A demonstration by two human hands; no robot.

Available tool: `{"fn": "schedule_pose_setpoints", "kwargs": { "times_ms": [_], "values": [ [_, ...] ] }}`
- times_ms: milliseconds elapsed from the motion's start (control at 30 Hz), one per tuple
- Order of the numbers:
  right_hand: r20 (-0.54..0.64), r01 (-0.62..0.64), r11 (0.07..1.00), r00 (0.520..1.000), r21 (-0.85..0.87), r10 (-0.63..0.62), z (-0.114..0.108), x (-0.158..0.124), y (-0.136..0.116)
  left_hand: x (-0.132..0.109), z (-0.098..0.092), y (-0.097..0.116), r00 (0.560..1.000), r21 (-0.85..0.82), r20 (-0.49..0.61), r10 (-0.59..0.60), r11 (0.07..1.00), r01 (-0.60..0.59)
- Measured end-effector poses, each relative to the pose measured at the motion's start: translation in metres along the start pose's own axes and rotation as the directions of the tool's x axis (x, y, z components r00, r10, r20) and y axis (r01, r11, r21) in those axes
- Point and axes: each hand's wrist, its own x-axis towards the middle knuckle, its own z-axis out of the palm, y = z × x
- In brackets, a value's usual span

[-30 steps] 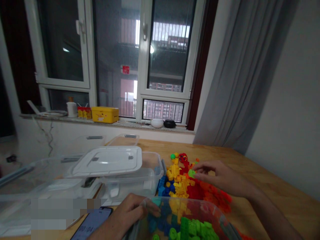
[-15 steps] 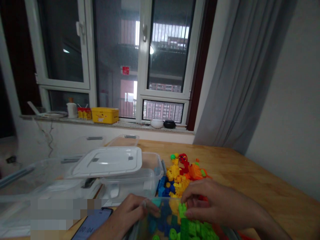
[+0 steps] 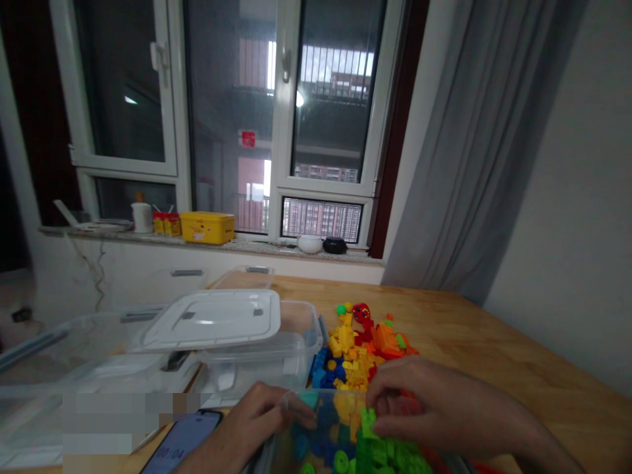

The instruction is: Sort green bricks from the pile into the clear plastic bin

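My left hand point(image 3: 264, 415) is closed over the left rim of a clear plastic box point(image 3: 282, 454) at the bottom of the view. Green toy building bricks point(image 3: 392, 454) are heaped in that box. Over the heap, my right hand point(image 3: 424, 401) pinches a light green building brick point(image 3: 368, 422) between thumb and fingers. The brick is low against a darker green one, and I cannot tell whether the two are joined. Behind the box, yellow bricks point(image 3: 340, 342), blue bricks point(image 3: 320, 372) and orange bricks point(image 3: 388, 339) lie in a pile on the table.
Clear boxes point(image 3: 296, 316) stand on the left, a white lid point(image 3: 222, 319) lying across them. A phone point(image 3: 180, 441) lies by my left forearm. The wooden table point(image 3: 469, 336) stretches right toward a grey curtain point(image 3: 444, 164). A yellow box point(image 3: 207, 227) sits on the windowsill.
My right hand has shifted slightly right and down with the light green brick, closer to the green heap. My left hand stays on the rim.
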Motion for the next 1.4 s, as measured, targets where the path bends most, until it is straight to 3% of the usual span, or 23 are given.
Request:
{"fn": "schedule_pose_setpoints", "kwargs": {
  "times_ms": [233, 367, 500, 700, 867, 1033, 1200, 1400],
  "values": [
    [-0.022, -0.003, 0.999, 1.000, 0.048, 0.004, -0.006, -0.005, 0.005, -0.003, 0.003, -0.001, 0.999, -0.048, -0.043, -0.018, 0.999, 0.016],
    [-0.154, 0.018, 0.996, 0.988, 0.088, -0.004, -0.013, -0.001, 0.020, -0.001, 0.005, -0.003, 0.998, -0.053, -0.052, -0.018, 0.998, 0.015],
    [-0.362, 0.040, 0.992, 0.932, 0.120, 0.006, -0.021, 0.011, 0.057, 0.001, 0.005, -0.006, 0.999, -0.048, -0.042, -0.010, 0.999, 0.008],
    [-0.561, -0.076, 0.977, 0.809, 0.201, 0.178, -0.016, 0.042, 0.143, 0.000, 0.003, -0.008, 1.000, -0.026, -0.022, 0.008, 1.000, -0.009],
    [-0.584, -0.178, 0.963, 0.767, 0.204, 0.265, 0.003, 0.055, 0.198, -0.001, 0.002, -0.005, 0.999, -0.032, -0.041, 0.014, 0.999, -0.016],
    [-0.553, -0.249, 0.938, 0.759, 0.243, 0.345, 0.025, 0.057, 0.232, -0.002, 0.003, 0.000, 0.999, -0.044, -0.032, 0.003, 0.999, -0.004],
    [-0.490, -0.299, 0.912, 0.772, 0.282, 0.405, 0.042, 0.058, 0.247, -0.004, 0.003, 0.003, 0.998, -0.068, -0.061, -0.035, 0.997, 0.031],
    [-0.425, -0.335, 0.890, 0.789, 0.309, 0.444, 0.049, 0.060, 0.243, -0.002, 0.002, 0.000, 0.999, -0.036, -0.027, -0.030, 0.999, 0.029]
  ]
}}
